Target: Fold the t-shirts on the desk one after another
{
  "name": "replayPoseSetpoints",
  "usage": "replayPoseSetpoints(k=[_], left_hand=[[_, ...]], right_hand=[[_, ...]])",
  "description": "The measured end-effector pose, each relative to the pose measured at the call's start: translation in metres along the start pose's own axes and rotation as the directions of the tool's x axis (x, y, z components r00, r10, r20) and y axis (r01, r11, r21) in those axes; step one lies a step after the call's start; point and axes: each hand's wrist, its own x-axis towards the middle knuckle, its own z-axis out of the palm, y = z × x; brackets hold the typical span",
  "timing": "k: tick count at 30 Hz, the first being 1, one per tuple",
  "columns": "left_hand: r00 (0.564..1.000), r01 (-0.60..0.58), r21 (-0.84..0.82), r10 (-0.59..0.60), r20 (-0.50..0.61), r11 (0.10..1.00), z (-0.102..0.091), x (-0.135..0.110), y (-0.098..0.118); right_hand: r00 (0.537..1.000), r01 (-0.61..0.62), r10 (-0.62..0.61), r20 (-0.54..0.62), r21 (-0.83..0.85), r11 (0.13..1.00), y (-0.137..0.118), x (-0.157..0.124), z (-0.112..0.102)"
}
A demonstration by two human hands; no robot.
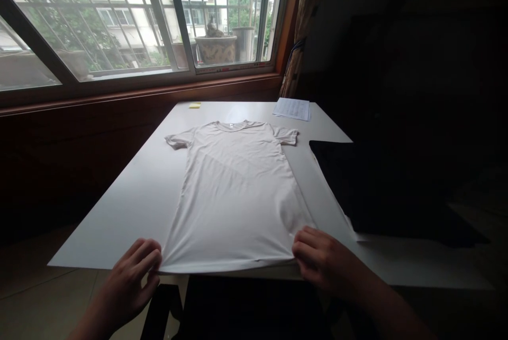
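Observation:
A white short-sleeved T-shirt (pixel 234 192) lies spread flat on the white table, its neckline toward the window and its hem along the near table edge. My left hand (pixel 135 271) pinches the hem's left corner between thumb and fingers. At the right corner of the hem, my right hand (pixel 319 255) is closed on the fabric, with its fingertips partly hidden. The hem is stretched between both hands, and light creases run across the shirt's chest. Both sleeves lie out to the sides, the left one slightly rumpled.
The white table (pixel 115 208) reaches toward a barred window (pixel 130 17). Printed papers (pixel 292 109) and a yellow sticky note (pixel 194 106) lie at its far side. Dark folded cloth (pixel 381 192) covers the right part. A black chair (pixel 254 308) stands under the near edge.

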Motion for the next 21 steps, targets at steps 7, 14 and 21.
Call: replayPoseSetpoints(k=[7, 14, 21], left_hand=[[0.973, 0.114, -0.033, -0.105, 0.204, 0.993, -0.01, -0.004, -0.002], [0.887, 0.26, -0.042, -0.221, 0.406, 0.965, -0.027, -0.001, -0.024], [0.98, 0.129, 0.221, -0.159, 0.123, 0.967, -0.011, 0.101, -0.057]], right_hand=[[0.98, -0.125, 0.11, 0.166, 0.083, 0.989, -0.011, 0.002, -0.007], [0.915, -0.27, 0.127, 0.382, 0.348, 0.898, -0.01, 0.006, -0.021], [0.976, -0.216, 0.217, 0.026, 0.284, 0.934, 0.039, 0.054, -0.01]])
